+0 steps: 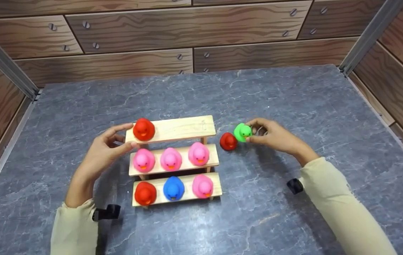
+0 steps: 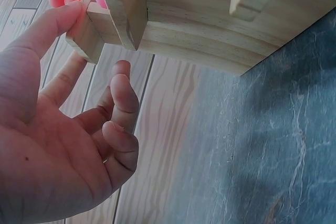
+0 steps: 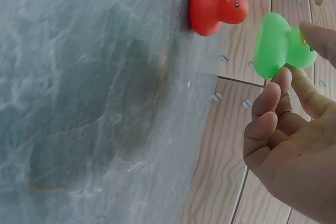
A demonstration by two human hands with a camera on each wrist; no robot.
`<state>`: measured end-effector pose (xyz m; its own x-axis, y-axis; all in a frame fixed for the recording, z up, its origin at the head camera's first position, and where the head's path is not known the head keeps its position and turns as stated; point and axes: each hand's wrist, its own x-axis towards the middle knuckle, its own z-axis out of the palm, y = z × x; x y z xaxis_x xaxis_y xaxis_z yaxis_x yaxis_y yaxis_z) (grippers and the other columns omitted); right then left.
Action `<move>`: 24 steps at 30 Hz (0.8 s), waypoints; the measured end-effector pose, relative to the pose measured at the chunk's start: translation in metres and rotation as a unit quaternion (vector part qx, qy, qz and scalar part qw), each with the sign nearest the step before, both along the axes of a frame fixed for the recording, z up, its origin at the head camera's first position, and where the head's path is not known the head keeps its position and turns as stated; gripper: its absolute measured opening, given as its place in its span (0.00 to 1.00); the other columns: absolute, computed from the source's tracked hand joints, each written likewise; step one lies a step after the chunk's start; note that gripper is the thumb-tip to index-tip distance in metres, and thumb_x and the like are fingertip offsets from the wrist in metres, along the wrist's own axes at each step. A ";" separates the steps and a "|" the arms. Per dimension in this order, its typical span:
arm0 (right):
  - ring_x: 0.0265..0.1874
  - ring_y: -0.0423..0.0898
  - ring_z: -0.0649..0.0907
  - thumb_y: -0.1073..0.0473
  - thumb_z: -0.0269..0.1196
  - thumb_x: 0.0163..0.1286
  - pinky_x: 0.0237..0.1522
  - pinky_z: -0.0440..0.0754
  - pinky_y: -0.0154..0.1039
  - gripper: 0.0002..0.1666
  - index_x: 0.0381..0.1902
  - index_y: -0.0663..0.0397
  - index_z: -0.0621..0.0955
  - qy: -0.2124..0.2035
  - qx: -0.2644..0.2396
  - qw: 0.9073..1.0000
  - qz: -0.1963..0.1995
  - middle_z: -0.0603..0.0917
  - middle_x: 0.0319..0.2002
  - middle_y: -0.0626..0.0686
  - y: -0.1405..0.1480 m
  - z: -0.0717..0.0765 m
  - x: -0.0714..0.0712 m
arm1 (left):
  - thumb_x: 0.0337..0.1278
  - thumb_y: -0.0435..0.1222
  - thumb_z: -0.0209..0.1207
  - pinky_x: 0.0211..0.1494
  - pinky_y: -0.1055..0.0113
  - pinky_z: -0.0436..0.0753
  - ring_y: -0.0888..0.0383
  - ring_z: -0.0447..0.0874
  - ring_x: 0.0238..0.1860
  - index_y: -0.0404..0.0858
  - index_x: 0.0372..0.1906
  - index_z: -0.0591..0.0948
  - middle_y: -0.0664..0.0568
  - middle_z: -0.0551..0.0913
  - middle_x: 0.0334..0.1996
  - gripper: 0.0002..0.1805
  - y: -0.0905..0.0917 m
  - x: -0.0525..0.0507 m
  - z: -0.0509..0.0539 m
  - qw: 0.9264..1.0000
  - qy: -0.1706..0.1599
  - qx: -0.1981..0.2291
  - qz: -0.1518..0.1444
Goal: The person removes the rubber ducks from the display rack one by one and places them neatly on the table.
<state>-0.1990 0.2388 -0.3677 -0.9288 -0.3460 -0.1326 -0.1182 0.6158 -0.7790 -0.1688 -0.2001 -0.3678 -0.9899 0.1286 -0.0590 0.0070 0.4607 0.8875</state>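
Pale sleeves (image 1: 346, 209); hands (image 1: 100, 153) (image 1: 278, 137) pinch rack (image 1: 178, 128), green duck (image 1: 241, 133); shelf mark (image 1: 204, 125) illegible.

At nine o'clock, the left hand (image 1: 103, 150) grips with thumb and forefinger. At three o'clock, the right hand (image 1: 275, 134) pinches.

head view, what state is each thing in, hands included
left hand: pinches end of rack
right hand: pinches green duck
green duck: held off table
loose red duck: upright on table
rack: standing, top shelf mostly bare
seven shelved ducks: upright
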 end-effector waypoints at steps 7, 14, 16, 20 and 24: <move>0.37 0.46 0.72 0.61 0.66 0.62 0.37 0.72 0.32 0.24 0.55 0.63 0.76 -0.012 0.009 1.000 0.000 0.74 0.39 0.54 0.008 -0.008 -0.001 | 0.55 0.45 0.67 0.38 0.70 0.75 0.58 0.77 0.32 0.47 0.65 0.73 0.50 0.80 0.37 0.31 0.000 0.000 0.000 1.000 0.000 -0.002 0.000; 0.37 0.45 0.72 0.61 0.66 0.62 0.38 0.72 0.31 0.24 0.54 0.64 0.76 -0.024 0.013 1.000 0.001 0.74 0.39 0.54 0.015 -0.016 -0.003 | 0.55 0.44 0.67 0.37 0.70 0.74 0.58 0.77 0.32 0.47 0.65 0.73 0.52 0.80 0.35 0.31 -0.001 0.001 -0.001 1.000 0.000 0.006 0.000; 0.38 0.45 0.73 0.61 0.66 0.62 0.38 0.72 0.31 0.24 0.55 0.64 0.76 -0.029 0.014 0.999 0.003 0.74 0.39 0.53 0.016 -0.018 -0.003 | 0.55 0.43 0.67 0.36 0.70 0.74 0.59 0.76 0.31 0.47 0.64 0.74 0.53 0.80 0.34 0.30 -0.001 0.001 -0.001 1.000 0.002 0.011 0.001; 0.38 0.44 0.73 0.61 0.66 0.61 0.38 0.73 0.31 0.26 0.56 0.65 0.76 -0.036 0.017 0.999 0.005 0.75 0.40 0.53 0.019 -0.020 -0.004 | 0.55 0.43 0.68 0.36 0.70 0.74 0.59 0.76 0.31 0.46 0.64 0.74 0.52 0.81 0.34 0.30 -0.001 0.001 0.000 1.000 0.004 0.011 0.001; 0.38 0.43 0.74 0.61 0.66 0.61 0.39 0.73 0.30 0.26 0.56 0.66 0.75 -0.036 0.022 0.999 0.009 0.76 0.41 0.55 0.021 -0.022 -0.005 | 0.55 0.44 0.67 0.37 0.70 0.75 0.57 0.77 0.32 0.46 0.65 0.73 0.50 0.81 0.35 0.31 -0.001 0.001 0.000 1.000 0.002 0.005 -0.001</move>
<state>-0.2040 0.2602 -0.3897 -0.9102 -0.3544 -0.2143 -0.0742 0.6487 -0.7575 -0.1681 -0.2007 -0.3683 -0.9900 0.1304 -0.0534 0.0113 0.4517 0.8921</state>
